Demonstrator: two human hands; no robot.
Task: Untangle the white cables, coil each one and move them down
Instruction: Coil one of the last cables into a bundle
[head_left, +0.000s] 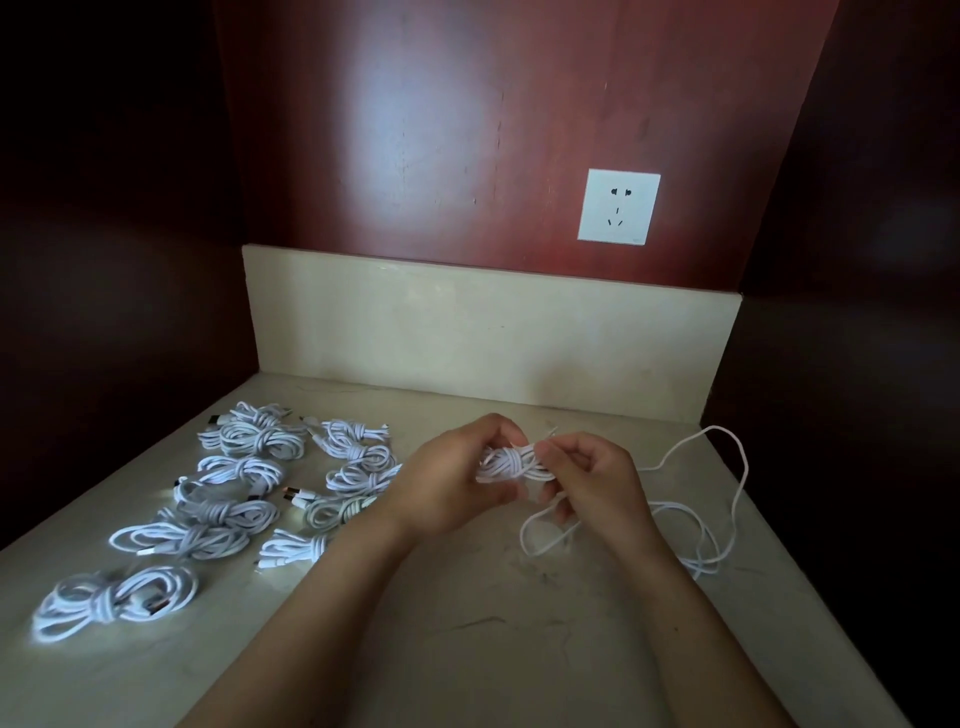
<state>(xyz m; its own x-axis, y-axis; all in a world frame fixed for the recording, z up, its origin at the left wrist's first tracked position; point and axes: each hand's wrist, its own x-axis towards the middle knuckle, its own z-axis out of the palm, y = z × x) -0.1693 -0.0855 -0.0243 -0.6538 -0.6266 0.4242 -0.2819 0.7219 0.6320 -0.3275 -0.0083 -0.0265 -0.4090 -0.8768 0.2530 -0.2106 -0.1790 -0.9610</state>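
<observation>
Gripping coil (511, 464) crosswise in left hand (457, 483), pinching its right end with right hand (589, 483), right of done coils (223, 512).

Red wall (441, 130), white socket (618, 206), pale counter (467, 649).

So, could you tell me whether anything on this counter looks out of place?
Only the loose white cable, which sprawls uncoiled in open loops at the right, while the coiled bundles lie tied in rows at the left.
</observation>
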